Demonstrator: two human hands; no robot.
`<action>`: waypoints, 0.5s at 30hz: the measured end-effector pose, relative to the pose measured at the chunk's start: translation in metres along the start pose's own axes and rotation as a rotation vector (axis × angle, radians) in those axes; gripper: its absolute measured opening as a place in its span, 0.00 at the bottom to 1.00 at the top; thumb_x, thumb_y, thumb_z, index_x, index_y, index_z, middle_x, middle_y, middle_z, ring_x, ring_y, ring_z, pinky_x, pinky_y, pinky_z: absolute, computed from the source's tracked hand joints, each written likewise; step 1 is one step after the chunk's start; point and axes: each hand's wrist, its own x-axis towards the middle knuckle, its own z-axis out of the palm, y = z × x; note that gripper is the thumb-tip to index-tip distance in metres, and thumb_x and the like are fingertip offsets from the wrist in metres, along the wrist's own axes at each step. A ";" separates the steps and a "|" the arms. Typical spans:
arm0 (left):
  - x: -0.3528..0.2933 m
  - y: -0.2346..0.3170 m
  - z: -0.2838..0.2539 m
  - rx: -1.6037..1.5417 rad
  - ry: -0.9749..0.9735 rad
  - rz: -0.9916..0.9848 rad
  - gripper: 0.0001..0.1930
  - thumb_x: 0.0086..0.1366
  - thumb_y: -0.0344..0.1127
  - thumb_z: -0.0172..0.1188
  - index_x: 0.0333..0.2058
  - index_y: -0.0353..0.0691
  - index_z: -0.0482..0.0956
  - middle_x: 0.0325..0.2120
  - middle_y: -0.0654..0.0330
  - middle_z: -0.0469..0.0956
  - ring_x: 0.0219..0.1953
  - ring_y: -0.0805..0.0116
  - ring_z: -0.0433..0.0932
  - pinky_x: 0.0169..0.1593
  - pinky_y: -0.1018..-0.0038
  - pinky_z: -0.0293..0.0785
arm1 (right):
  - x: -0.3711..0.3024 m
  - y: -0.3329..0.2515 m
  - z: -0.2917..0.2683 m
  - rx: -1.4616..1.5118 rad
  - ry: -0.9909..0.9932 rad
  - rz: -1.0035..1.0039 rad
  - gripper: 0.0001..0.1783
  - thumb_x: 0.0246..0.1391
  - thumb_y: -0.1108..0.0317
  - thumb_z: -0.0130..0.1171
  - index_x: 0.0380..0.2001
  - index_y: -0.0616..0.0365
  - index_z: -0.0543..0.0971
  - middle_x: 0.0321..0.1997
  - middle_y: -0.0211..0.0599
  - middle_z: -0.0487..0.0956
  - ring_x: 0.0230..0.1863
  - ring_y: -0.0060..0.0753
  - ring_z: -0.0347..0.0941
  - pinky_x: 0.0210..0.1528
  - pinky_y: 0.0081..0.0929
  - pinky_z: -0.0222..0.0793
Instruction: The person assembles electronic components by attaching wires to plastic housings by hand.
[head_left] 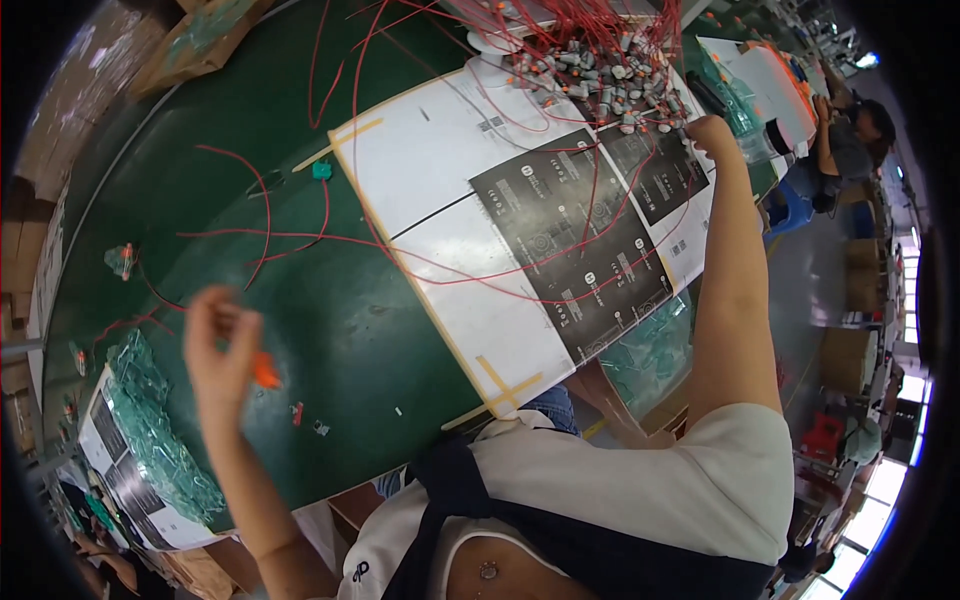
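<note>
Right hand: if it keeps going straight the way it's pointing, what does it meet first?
The right hand reaches up-left into the pile of small grey connectors on red wires. Its fingertips look already at the pile's edge, so it would probably meet those first; depth is unclear.

Left hand (222,345) with orange piece (266,372); right hand (712,133) at red-wired connectors (600,75)

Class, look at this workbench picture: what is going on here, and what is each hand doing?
A person works at a green table strewn with red wires. Their left hand is raised and pinches a small orange piece. Their right hand reaches out to the edge of a heap of small grey connectors on red leads, lying on a white printed sheet. Another person sits further right.
</note>
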 end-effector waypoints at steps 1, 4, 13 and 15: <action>-0.017 0.012 0.018 0.112 -0.094 -0.068 0.20 0.53 0.27 0.64 0.47 0.39 0.74 0.28 0.64 0.73 0.28 0.72 0.70 0.35 0.77 0.68 | -0.003 0.008 -0.003 -0.164 -0.117 -0.015 0.16 0.53 0.57 0.57 0.37 0.55 0.84 0.32 0.37 0.83 0.34 0.38 0.77 0.39 0.32 0.72; -0.057 0.018 0.052 0.311 -0.102 -0.055 0.21 0.54 0.32 0.66 0.47 0.38 0.75 0.33 0.58 0.75 0.31 0.64 0.75 0.37 0.71 0.72 | -0.019 0.034 0.007 0.173 0.203 0.033 0.15 0.52 0.56 0.58 0.35 0.55 0.84 0.31 0.40 0.83 0.34 0.41 0.78 0.38 0.35 0.72; -0.079 0.040 0.067 0.210 -0.062 0.242 0.31 0.60 0.32 0.60 0.62 0.36 0.64 0.59 0.48 0.64 0.54 0.52 0.69 0.59 0.63 0.64 | -0.235 -0.102 -0.091 0.777 0.689 -0.322 0.10 0.60 0.68 0.54 0.41 0.60 0.79 0.33 0.29 0.79 0.30 0.20 0.67 0.34 0.16 0.62; -0.073 0.068 0.090 -0.301 -0.235 0.136 0.33 0.60 0.29 0.59 0.64 0.36 0.61 0.57 0.50 0.65 0.49 0.58 0.72 0.52 0.67 0.70 | -0.273 -0.155 -0.089 0.982 0.471 -0.441 0.08 0.58 0.74 0.54 0.39 0.61 0.79 0.33 0.27 0.78 0.30 0.19 0.66 0.34 0.16 0.61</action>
